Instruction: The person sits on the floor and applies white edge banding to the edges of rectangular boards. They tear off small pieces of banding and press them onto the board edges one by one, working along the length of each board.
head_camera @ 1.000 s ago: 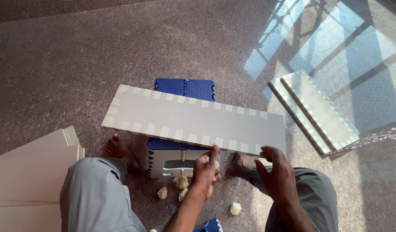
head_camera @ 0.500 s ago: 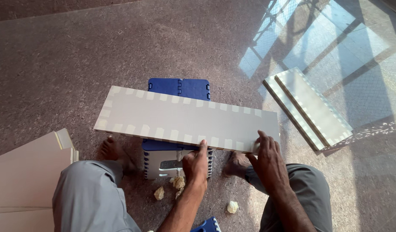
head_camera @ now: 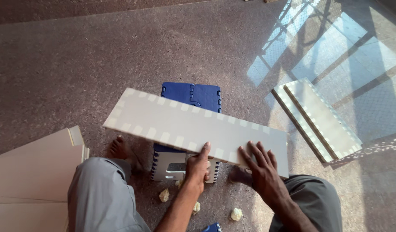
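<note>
— Grey board (head_camera: 193,129), long and flat, with pale tape squares along its edges — where's it lying now?

— Across the blue folding stool (head_camera: 191,96), tilted a little, its right end over the person's knee. A second ago it sat squarer and both hands were bunched at the near edge.

— And now?

— They've spread. The left hand (head_camera: 198,165) has its fingers clenched around the near edge, thumb on top. The right hand (head_camera: 260,167) lies flat on the face, fingers released and splayed, pinning rather than gripping.

— So the board's being steadied?

— I'd judge so — it has swung slightly on the stool.

— Anything else about?

— Two more taped boards (head_camera: 318,120) lean together to the right, beige panels (head_camera: 30,172) to the left, crumpled paper bits (head_camera: 163,195) on the floor (head_camera: 77,64).
</note>
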